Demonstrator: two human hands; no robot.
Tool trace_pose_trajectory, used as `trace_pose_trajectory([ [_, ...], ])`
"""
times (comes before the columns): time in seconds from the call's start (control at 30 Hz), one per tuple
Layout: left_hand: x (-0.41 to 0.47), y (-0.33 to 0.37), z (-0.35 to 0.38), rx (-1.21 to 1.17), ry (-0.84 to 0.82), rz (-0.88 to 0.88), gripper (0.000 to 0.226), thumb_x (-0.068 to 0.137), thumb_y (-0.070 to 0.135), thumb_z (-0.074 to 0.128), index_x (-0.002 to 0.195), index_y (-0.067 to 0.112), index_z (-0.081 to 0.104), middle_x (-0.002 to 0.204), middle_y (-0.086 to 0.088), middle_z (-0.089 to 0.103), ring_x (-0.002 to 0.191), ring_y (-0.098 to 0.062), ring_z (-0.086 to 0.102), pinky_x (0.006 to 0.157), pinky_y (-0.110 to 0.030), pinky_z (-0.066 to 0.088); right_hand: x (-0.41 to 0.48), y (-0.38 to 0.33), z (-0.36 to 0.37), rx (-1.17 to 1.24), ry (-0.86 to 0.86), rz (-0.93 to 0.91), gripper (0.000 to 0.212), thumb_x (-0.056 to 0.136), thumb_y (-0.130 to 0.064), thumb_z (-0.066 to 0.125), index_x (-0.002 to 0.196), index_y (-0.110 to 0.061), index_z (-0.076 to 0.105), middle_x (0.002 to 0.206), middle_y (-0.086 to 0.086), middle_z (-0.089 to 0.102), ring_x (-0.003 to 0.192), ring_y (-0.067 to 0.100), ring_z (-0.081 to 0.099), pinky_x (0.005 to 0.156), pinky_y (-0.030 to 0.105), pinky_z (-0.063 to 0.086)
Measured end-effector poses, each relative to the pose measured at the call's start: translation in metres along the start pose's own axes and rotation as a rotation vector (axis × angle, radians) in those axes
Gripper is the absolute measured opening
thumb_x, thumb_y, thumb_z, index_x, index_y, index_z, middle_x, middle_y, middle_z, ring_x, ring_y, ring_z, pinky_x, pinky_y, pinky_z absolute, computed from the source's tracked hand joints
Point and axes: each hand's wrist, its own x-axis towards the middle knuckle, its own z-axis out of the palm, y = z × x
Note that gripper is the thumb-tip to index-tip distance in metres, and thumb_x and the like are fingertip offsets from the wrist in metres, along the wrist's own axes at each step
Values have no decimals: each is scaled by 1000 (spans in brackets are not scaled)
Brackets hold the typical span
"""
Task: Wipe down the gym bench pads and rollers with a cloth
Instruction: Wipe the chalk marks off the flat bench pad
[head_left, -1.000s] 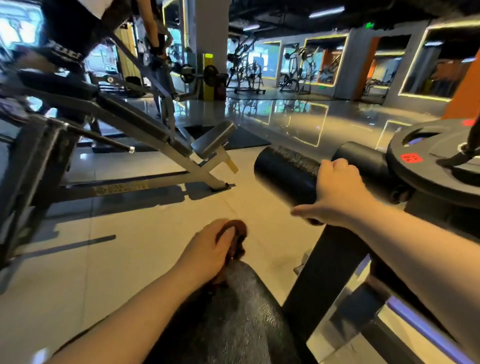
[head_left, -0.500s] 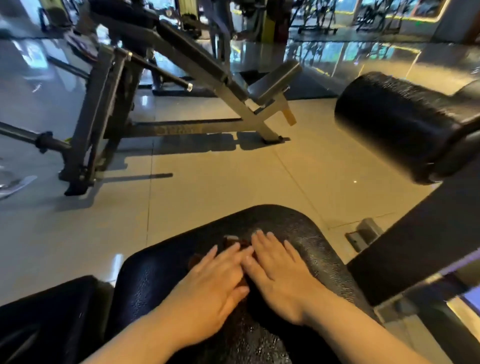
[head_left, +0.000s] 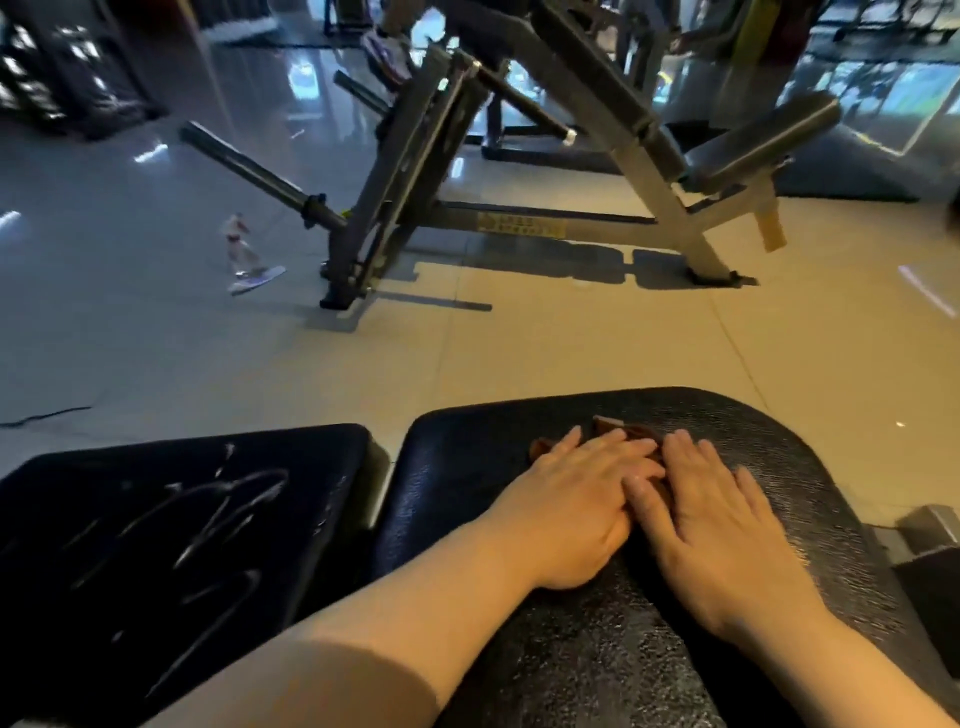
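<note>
A black textured bench pad (head_left: 810, 467) fills the lower right of the head view. A small brown cloth (head_left: 631, 432) lies on it, mostly hidden under my hands. My left hand (head_left: 576, 499) lies flat on the cloth with fingers spread. My right hand (head_left: 722, 525) presses flat beside it, its thumb against the left hand, partly on the cloth. A second black pad (head_left: 171, 525) with whitish streaks sits to the left, separated by a narrow gap. No roller is in view.
An incline bench with a grey steel frame (head_left: 519, 223) stands on the tiled floor ahead, its small black seat pad (head_left: 753, 140) at the right. A bar (head_left: 260, 171) sticks out from its left side. A spray bottle (head_left: 239, 244) stands on the floor at left.
A second ago my right hand held the foam roller and my left held the cloth at the pad's tip. Both hands now lie flat on the cloth; the view has swung down and left.
</note>
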Motion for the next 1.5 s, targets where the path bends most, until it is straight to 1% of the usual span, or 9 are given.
trace_pose_trajectory([
  [0.2, -13, 8, 7, 77, 114, -204, 52, 101, 36, 36, 152, 30, 28, 162, -2, 20, 152, -21, 4, 123, -46, -7, 6, -9, 1, -93, -36, 65, 111, 68, -80, -21, 158, -20, 2, 165, -1, -8, 151, 13, -12, 122, 40, -6],
  [0.43, -70, -23, -20, 7, 35, -260, 51, 103, 45, 29, 153, 34, 26, 154, -3, 30, 143, -26, 22, 120, -47, 15, 4, -59, -3, -258, -211, 101, 105, 59, -80, -28, 154, -37, -14, 163, 15, -17, 149, 36, -18, 119, 56, -6],
  [0.53, -85, -49, -24, 30, 39, -304, 51, 106, 42, 26, 156, 34, 18, 162, -1, 20, 150, -23, 10, 122, -42, -1, -4, -93, 18, -240, -225, -18, 117, 48, -76, -44, 153, -32, -19, 161, 17, -22, 147, 36, -24, 119, 49, -12],
  [0.67, -98, -55, -24, -26, 57, -304, 54, 106, 35, 27, 157, 30, 12, 162, -3, 17, 150, -24, 11, 123, -42, 7, 5, -117, 21, -86, -231, 57, 83, 80, -72, -10, 155, -36, -11, 161, 15, -22, 146, 36, -26, 119, 50, -15],
  [0.87, -152, -76, -36, -8, 42, -295, 54, 105, 41, 31, 157, 37, 15, 157, 5, 16, 142, -17, 15, 118, -41, 22, -12, -155, 31, 93, -261, -101, 93, 67, -80, -3, 153, -46, 7, 162, 5, -22, 145, 19, -30, 118, 41, -20],
  [1.03, -211, -108, -48, -37, 136, -301, 57, 103, 42, 37, 155, 38, 14, 147, 13, 19, 134, -6, 25, 115, -27, 32, -24, -215, 49, 217, -248, -309, 54, 102, -51, 21, 154, -39, 15, 164, -14, 4, 148, 6, -14, 121, 38, -14],
  [1.27, -281, -158, -64, 45, 81, -472, 56, 100, 53, 26, 153, 40, 17, 137, 15, 12, 104, -2, 45, 92, -19, 48, -38, -279, 82, -55, -269, -275, 73, 100, -59, 26, 158, -25, -1, 165, 6, -12, 149, 19, -20, 121, 42, -14],
  [1.43, -296, -168, -58, 346, 72, -519, 71, 98, 60, 4, 150, 22, 33, 156, -7, 10, 144, -26, 15, 119, -45, 10, -34, -286, 92, -8, -133, -235, 65, 105, -38, 31, 157, -14, 0, 166, 3, -8, 150, 12, -13, 116, 25, -13],
  [1.5, -284, -169, -48, 112, 86, -463, 66, 100, 60, 12, 157, 29, 6, 161, 5, -10, 149, -18, -13, 114, -38, -9, -36, -287, 91, -34, -132, -267, 64, 106, -35, 30, 158, -15, -1, 165, 1, -10, 150, 9, -13, 113, 21, -13],
])
